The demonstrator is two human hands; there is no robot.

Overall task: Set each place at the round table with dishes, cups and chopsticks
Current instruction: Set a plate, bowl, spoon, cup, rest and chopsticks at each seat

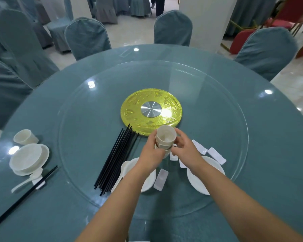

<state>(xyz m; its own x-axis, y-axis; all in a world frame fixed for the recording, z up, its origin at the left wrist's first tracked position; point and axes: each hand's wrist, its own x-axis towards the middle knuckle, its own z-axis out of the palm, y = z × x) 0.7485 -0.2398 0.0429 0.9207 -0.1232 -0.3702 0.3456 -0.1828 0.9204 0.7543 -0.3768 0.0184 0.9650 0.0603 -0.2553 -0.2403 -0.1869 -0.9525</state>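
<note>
Cups (165,137) — a nested cream stack, matte, upright, axis vertical — sit over the glass turntable (80,105) just below its gold hub (129,110); left hand (153,151) grips the lower cups, right hand (184,145) pinches the rim side, nearer for lifting one off — black chopsticks (115,159) lie left

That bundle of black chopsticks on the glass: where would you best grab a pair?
Probably the near ends of the black chopsticks, coming from above: there the tips fan apart, so fingers can pinch two, while the far ends bunch by the yellow disc.
</note>
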